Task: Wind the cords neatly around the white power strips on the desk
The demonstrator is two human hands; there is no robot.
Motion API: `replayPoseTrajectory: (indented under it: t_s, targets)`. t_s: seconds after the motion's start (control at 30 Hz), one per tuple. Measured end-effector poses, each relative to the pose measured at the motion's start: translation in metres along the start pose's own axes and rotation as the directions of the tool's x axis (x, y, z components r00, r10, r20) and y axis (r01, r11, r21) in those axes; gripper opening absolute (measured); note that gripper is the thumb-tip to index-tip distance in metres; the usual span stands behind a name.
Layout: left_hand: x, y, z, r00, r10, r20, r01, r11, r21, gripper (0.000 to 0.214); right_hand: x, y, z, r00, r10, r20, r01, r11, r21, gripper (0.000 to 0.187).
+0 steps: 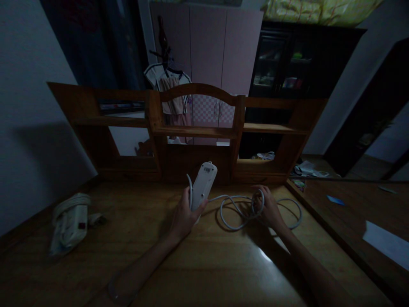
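Note:
My left hand [185, 213] is closed around the lower end of a white power strip [204, 181], which is tilted up with its labelled underside facing me. A short length of its grey cord stands up along the strip's left side. From the strip's lower end the cord [234, 228] runs right in loose loops over the wooden desk [204, 264]. My right hand [266, 207] grips the cord at a small loop; its fingertips are partly hidden. At the left of the desk lies another white power strip [73, 226] with its cord wound around it.
A wooden shelf unit [194, 133] stands along the desk's back edge. A wall [25, 149] bounds the left side. On the lower brown surface to the right lie a white sheet [388, 243] and a small blue packet [335, 200]. The room is dim.

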State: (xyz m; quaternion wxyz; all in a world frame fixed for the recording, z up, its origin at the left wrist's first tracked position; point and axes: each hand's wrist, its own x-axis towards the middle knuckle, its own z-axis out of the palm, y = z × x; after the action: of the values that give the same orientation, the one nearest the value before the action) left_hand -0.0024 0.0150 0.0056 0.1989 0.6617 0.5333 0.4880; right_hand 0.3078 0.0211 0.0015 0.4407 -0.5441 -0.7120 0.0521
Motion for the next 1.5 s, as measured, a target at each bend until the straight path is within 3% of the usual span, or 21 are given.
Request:
replayPoseTrajectory:
  t_s: [0.47,0.87,1.07,1.33,1.5]
  targets:
    - [0.0,0.0,-0.001,1.0,0.016,0.02,-0.016,1.0,-0.007,0.056,-0.001,0.0,0.0,1.0,-0.008,0.014,0.008,1.0,0.008,0.049]
    - [0.0,0.001,0.0,1.0,0.016,0.025,-0.017,1.0,0.018,0.056,0.0,0.004,0.001,1.0,-0.015,-0.008,0.015,1.0,0.014,0.037]
    - [0.0,0.002,-0.001,1.0,0.018,0.015,-0.018,1.0,0.008,0.056,-0.003,0.003,0.001,0.997,0.041,0.058,-0.045,0.997,0.067,0.036]
    - [-0.001,0.001,0.001,0.999,0.017,0.027,-0.017,1.0,0.008,0.056,-0.002,-0.001,-0.002,0.998,0.038,0.05,-0.041,0.997,0.067,0.035]
    - [0.0,0.001,0.001,1.0,0.023,0.019,-0.023,0.999,0.025,0.058,-0.001,-0.006,-0.003,1.0,0.02,0.016,-0.021,0.998,0.055,0.012]
